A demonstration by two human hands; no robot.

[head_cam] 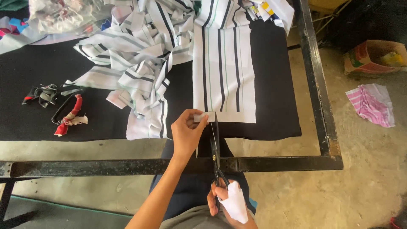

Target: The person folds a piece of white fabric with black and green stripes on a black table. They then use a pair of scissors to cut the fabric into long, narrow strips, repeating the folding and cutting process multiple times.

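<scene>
- A big messy pile of striped strips lies on the black mat, just left of the striped cloth piece & touching it.
- Far left of the cloth piece, on the mat, sits a small dark scrap bundle. Next to that is a 2nd pair of scissors w/ red cloth wound on the handles.
- Up past the pile, far left of the cloth piece, is a clear plastic bag w/ more scraps in it.
- The black metal table frame runs down the right side of the cloth piece & across below it, near my body.
- On the floor, well right of the cloth piece, lie a pink striped scrap & a cardboard box.
- Nothing sits on top of the cloth piece where I cut.
- The cloth piece is white w/ dark & thin green stripes. It lies flat, long way up the mat, its bottom edge near the mat's front edge.
- My left hand pinches the bottom left corner of the cloth piece btwn thumb & fingers.
- My right hand is closed round the handles of the black scissors. A white wrap covers part of that hand.
- The scissor blades point up at the cloth's bottom edge, right beside my left fingers.
</scene>
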